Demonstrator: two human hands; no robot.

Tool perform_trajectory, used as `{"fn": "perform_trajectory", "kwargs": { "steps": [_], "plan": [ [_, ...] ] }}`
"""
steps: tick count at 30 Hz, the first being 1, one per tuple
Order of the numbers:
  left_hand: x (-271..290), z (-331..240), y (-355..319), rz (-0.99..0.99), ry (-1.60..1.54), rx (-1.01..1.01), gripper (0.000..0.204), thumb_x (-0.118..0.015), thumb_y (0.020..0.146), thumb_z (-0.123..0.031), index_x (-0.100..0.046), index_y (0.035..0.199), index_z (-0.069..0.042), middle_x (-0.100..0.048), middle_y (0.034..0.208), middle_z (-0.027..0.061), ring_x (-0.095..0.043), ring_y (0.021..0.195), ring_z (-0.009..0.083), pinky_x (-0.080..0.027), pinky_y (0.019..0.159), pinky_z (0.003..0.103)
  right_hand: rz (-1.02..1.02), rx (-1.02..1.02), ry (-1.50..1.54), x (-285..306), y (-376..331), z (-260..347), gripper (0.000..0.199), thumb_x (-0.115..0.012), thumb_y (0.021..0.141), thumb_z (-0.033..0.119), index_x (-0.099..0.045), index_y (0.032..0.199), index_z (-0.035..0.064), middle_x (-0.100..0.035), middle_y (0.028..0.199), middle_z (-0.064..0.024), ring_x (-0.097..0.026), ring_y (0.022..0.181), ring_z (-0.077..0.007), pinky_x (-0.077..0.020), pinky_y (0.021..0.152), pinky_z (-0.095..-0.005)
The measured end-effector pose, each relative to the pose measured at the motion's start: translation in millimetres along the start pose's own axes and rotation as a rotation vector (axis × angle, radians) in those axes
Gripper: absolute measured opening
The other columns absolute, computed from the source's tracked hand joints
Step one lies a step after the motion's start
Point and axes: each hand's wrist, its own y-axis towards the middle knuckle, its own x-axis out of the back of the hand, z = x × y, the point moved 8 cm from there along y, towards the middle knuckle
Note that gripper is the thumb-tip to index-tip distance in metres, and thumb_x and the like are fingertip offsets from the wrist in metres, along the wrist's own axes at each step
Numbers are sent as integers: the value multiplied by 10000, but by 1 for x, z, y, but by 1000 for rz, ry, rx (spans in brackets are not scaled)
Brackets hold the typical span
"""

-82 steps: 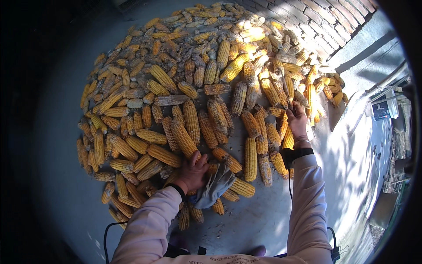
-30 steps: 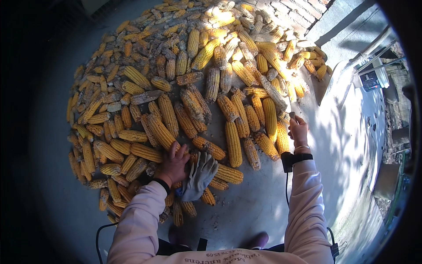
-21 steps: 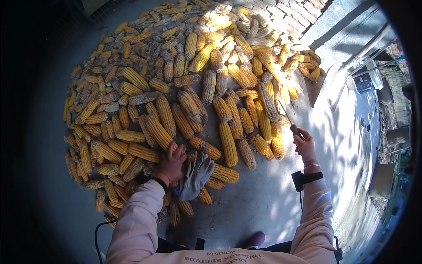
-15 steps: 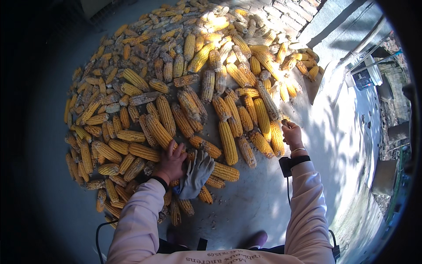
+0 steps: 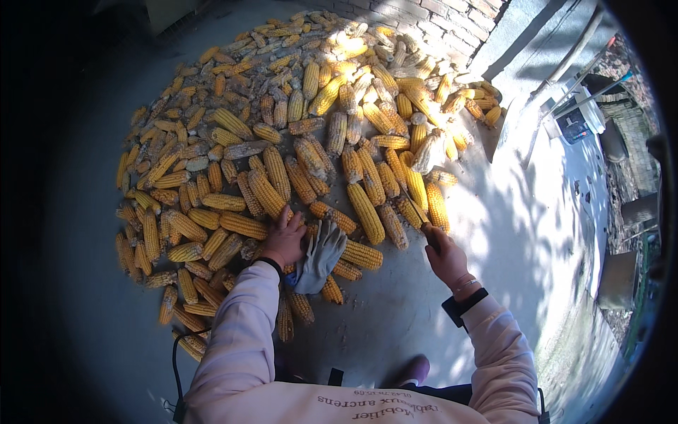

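My left hand (image 5: 284,242) lies with fingers apart on yellow corn cobs at the near edge of the heap. Beside it, a crumpled grey work glove (image 5: 319,258) with a bit of blue rests on the cobs. My right hand (image 5: 448,260) is closed round the dark handle of a thin tool (image 5: 432,238). The tool's narrow end points up and left over a corn cob (image 5: 410,213) at the heap's right edge. I cannot make out its exact kind. Just beyond stands a yellow cob (image 5: 437,206), with a small cob (image 5: 443,177) farther off.
The big heap of cobs (image 5: 233,124) spreads over a grey concrete floor (image 5: 367,321), some greyish and mouldy. Long poles (image 5: 573,53) lean by a white container (image 5: 583,113) at the far right. A brick strip (image 5: 452,21) lies beyond. My shoe (image 5: 415,369) is near.
My right hand has come nearer and left, and its tool now shows over a cob. Cobs at the heap's right edge have shifted. My left hand remains by the glove; the view has turned slightly.
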Motion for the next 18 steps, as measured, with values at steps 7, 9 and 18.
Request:
{"fn": "perform_trajectory", "kwargs": {
  "steps": [7, 9, 18],
  "plan": [
    [24, 1, -25, 190, -64, 31, 486, -518, 782, -351, -465, 1193, -97, -265, 1381, 118, -172, 1300, 292, -201, 996, 533, 153, -139, 168, -24, -24, -16, 442, -589, 755, 282, -508, 1141, 81, -618, 890, -197, -608, 838, -325, -480, 708, -365],
    [25, 8, -43, 224, -111, 16, 492, -517, 783, -346, -459, 1201, -92, -267, 1377, 130, -229, 1276, 304, -217, 1003, 491, 136, -153, 317, -32, -30, -9, 421, -592, 773, 224, -502, 1136, 31, -624, 816, -135, -612, 689, -240, -483, 620, -310],
    [-12, 68, -128, 133, -304, 281, 540, -558, 778, -313, -402, 1224, -50, -383, 1262, 178, -423, 1120, 356, -398, 879, 429, 150, -126, 539, -146, -78, 13, 438, -582, 776, 151, -446, 1171, 20, -586, 995, -152, -578, 889, -258, -455, 774, -335]
  ]
}}
